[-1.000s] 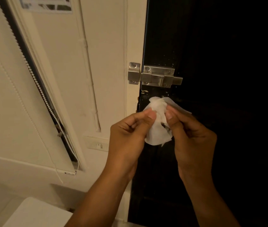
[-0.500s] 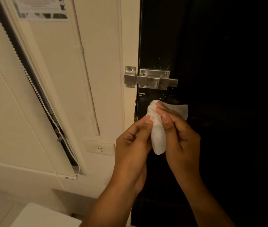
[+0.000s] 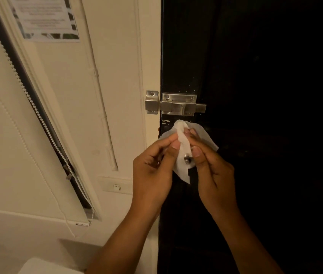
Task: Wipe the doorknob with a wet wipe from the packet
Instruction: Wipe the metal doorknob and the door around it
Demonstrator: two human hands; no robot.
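We hold the wet wipe [image 3: 184, 169] in front of the dark door [image 3: 255, 135], just below the steel bolt [image 3: 176, 104]; our left hand [image 3: 152, 175] pinches its left edge between thumb and curled fingers, and our right hand [image 3: 214, 175] pinches its right part the same way, so each grip is closed on the cloth; the wipe spreads upward toward the bolt and hangs to a point below our thumbs; a small shiny metal piece [image 3: 187, 160] shows through a gap in it, below the bolt, though we cannot tell whether this is the doorknob; left of the bolt the pale wall carries a switch [image 3: 117, 187], lower down; a blind's bead cord [image 3: 44, 123] slants farther left, and a printed notice [image 3: 46, 16] hangs high above.
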